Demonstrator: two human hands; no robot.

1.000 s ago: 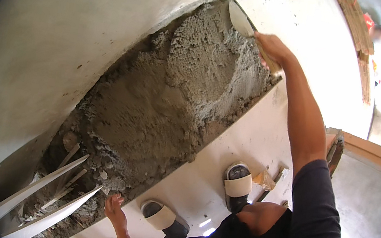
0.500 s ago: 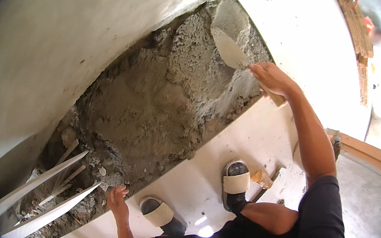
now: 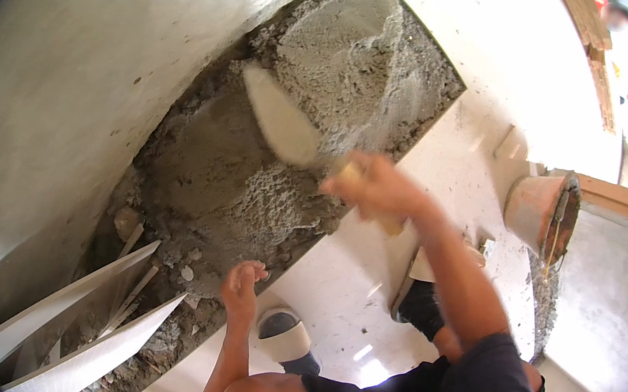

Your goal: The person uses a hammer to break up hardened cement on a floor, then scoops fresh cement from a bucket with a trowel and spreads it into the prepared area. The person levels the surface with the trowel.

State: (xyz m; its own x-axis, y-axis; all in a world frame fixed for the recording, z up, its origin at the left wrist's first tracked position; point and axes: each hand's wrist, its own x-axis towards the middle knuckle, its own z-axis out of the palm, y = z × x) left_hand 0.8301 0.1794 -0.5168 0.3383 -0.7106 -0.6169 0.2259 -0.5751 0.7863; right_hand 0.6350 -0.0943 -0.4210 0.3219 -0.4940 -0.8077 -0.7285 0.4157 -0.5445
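Note:
My right hand [image 3: 381, 189] is closed round the wooden handle of a trowel [image 3: 283, 121]. The trowel's pale blade is blurred by motion and points to the upper left, over the wet grey mortar [image 3: 211, 157]. Whether the blade touches the mortar, I cannot tell. Near the mortar's lower edge, my left hand [image 3: 241, 286] hangs with loosely bent fingers and nothing in it. Coarser, rough mortar [image 3: 344, 40] lies higher up, against the edges of the pale floor tiles [image 3: 350, 281].
A curved plastered wall [image 3: 89, 84] bounds the mortar on the left. White tile strips [image 3: 97, 342] stand at the lower left among rubble. At the right is a mortar-stained bucket [image 3: 540, 212]. Wooden boards [image 3: 595, 51] and another person appear at the upper right.
My right hand has brought the trowel down and left from the upper mortar. My left hand sits slightly farther right. The view has shifted, and the bucket now shows. A rough patch marks the lower mortar.

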